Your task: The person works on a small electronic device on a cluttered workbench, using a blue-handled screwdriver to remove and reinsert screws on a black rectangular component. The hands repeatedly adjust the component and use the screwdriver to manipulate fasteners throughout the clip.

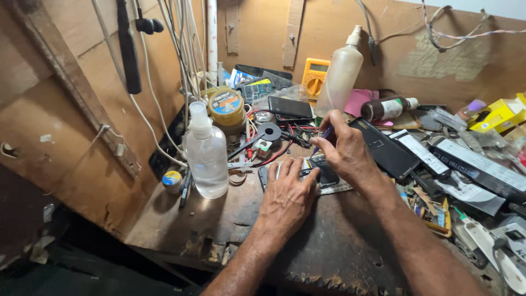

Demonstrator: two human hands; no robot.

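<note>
Scuffed and dark, the worktop (329, 241) carries an opened phone (307, 178) lying flat near its middle, long axis running left to right across the view. On it rests the left hand (287, 197), fingers (285, 170) spread and pressed down on the phone. Just beyond, the right hand (345, 151) pinches a small blue-tipped tool (320, 142), tip angled down-left toward the phone's far edge. Left of them stands a clear plastic bottle (207, 159); farther back sit a yellow multimeter (315, 77) and a tilted pale squeeze bottle (339, 71).
</note>
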